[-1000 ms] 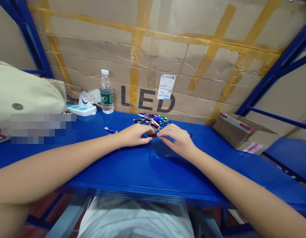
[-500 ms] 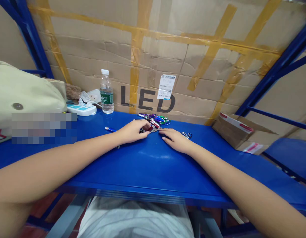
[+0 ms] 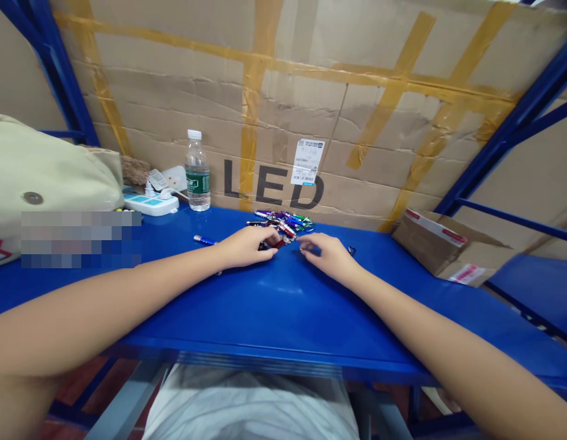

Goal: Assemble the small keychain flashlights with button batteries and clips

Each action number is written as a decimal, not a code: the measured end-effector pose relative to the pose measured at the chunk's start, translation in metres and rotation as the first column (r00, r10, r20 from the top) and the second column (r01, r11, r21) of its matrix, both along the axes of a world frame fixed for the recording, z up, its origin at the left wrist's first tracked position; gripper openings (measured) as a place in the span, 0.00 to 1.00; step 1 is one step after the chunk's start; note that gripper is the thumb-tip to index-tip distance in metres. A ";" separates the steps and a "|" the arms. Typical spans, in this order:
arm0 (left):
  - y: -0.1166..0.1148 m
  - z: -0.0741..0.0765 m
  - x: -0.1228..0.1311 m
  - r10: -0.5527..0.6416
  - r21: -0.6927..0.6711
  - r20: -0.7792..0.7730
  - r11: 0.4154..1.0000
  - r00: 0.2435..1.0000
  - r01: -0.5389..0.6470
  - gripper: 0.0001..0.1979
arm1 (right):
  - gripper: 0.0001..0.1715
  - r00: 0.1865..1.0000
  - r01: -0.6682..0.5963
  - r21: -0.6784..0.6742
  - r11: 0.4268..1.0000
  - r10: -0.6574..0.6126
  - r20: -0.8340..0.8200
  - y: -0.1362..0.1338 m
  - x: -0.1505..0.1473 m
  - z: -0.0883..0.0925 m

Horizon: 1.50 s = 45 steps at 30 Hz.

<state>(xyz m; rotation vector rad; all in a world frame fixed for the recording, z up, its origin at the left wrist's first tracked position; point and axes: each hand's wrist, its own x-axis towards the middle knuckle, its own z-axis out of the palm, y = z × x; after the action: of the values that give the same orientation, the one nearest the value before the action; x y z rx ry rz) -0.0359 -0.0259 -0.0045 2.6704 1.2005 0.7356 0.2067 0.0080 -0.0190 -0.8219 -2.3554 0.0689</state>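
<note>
My left hand (image 3: 246, 245) rests on the blue table with its fingers curled beside a heap of small metallic tubes (image 3: 290, 225) in red, blue, green and purple. Something dark and red shows within its curl, but its shape is mostly hidden. Small round silvery discs (image 3: 287, 239) lie between my hands, at the front of the heap. My right hand (image 3: 328, 253) is to the right of them, fingers bent toward the thumb. A tiny pale thing shows at its thumb, too small to name. Left of my left hand lies a blue tube (image 3: 204, 240) with a silvery end.
A dark clip (image 3: 352, 250) lies behind my right hand. Left are a water bottle (image 3: 198, 174), a white power strip (image 3: 152, 203) and a pale green bag (image 3: 49, 171). An open carton (image 3: 448, 247) sits at the right. Taped cardboard (image 3: 173, 104) stands behind the table (image 3: 274, 318).
My right hand has lifted slightly from the discs, its fingers now bent in toward the thumb. Fewer discs show between the hands. My left hand has barely shifted.
</note>
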 end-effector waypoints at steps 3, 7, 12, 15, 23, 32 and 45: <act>-0.001 0.000 0.001 -0.035 -0.012 0.000 0.999 0.999 0.035 0.08 | 0.13 0.981 -0.018 0.059 0.998 0.028 -0.190 -0.010 -0.005 0.005; -0.002 0.000 0.001 -0.089 -0.027 0.007 0.996 0.996 0.089 0.07 | 0.10 0.972 -0.064 0.227 0.972 0.112 -0.205 -0.028 -0.014 0.013; -0.004 0.000 0.002 -0.122 -0.036 0.010 0.992 0.992 0.122 0.08 | 0.08 0.979 -0.146 0.366 0.919 0.186 -0.078 -0.035 -0.019 0.014; -0.004 0.001 0.002 -0.132 -0.040 0.002 0.990 0.991 0.132 0.07 | 0.07 0.984 -0.133 0.386 0.913 0.169 -0.061 -0.031 -0.018 0.012; -0.004 0.000 0.002 -0.138 -0.025 0.001 0.990 0.990 0.138 0.08 | 0.09 0.987 -0.158 0.451 0.879 0.160 0.033 -0.030 -0.017 0.011; -0.003 -0.001 0.001 -0.132 -0.001 0.029 0.991 0.991 0.132 0.08 | 0.11 0.980 -0.201 0.478 0.855 0.179 0.092 -0.033 -0.018 0.014; 0.007 0.001 -0.003 0.263 -0.018 0.423 0.959 0.867 -0.282 0.11 | 0.18 0.980 -0.119 0.178 0.977 0.087 0.180 -0.031 -0.025 0.005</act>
<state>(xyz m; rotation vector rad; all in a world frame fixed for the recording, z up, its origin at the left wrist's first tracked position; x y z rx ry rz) -0.0389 -0.0189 -0.0036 2.2159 1.4546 1.3162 0.1822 -0.0229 -0.0138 -0.6348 -2.5186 -0.1860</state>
